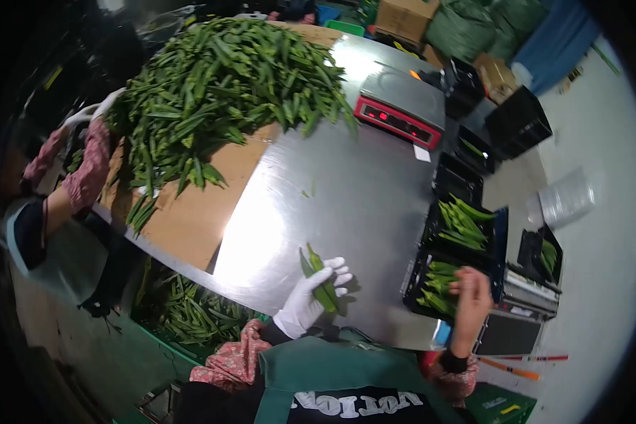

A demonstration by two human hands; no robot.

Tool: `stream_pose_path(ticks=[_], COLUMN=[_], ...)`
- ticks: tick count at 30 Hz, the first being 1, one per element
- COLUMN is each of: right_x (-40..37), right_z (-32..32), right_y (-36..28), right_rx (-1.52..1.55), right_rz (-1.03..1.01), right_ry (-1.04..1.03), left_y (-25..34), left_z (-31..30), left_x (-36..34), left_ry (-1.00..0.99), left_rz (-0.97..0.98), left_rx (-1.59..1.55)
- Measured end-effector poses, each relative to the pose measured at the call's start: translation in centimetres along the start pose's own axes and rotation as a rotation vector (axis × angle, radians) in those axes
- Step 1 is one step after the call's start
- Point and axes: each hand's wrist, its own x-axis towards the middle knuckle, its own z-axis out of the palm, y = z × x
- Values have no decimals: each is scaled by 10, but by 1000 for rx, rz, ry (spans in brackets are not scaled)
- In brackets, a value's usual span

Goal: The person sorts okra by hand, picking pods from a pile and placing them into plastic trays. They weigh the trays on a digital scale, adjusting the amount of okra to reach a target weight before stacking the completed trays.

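My left hand (308,300), in a white glove, is closed around a few green okra pods (323,287) above the metal table (318,205). The pods' tips stick out past the thumb. Bare and with bent fingers, my right hand (473,304) is at the right side of the nearest black tray (411,291). Okra pods (439,286) lie side by side in that tray, close to my fingertips. Whatever those fingers hold, if anything, is hidden. Just beyond is a second black tray (431,220) with more okra (465,225).
A big okra heap (219,85) covers cardboard (198,219) at the left, where a co-worker's gloved hand (109,102) touches it. A red-framed scale (399,116) stands at the back right. More black trays (459,177) line the right edge. A green crate (191,311) holds okra below.
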Motion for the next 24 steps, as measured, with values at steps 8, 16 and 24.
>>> stream_pose_path(ticks=[8, 16, 24], right_x=[-61, 42, 295], right_z=[166, 98, 24], right_y=[-11, -14, 67], right_rx=[-308, -396, -826], right_rz=[-350, -513, -564], right_ry=[-1000, -816, -486], left_y=[1, 2, 1], left_z=[-17, -66, -115], left_x=[0, 21, 39], left_ry=[60, 194, 339], left_rz=[124, 24, 274], left_rx=[-16, 59, 663])
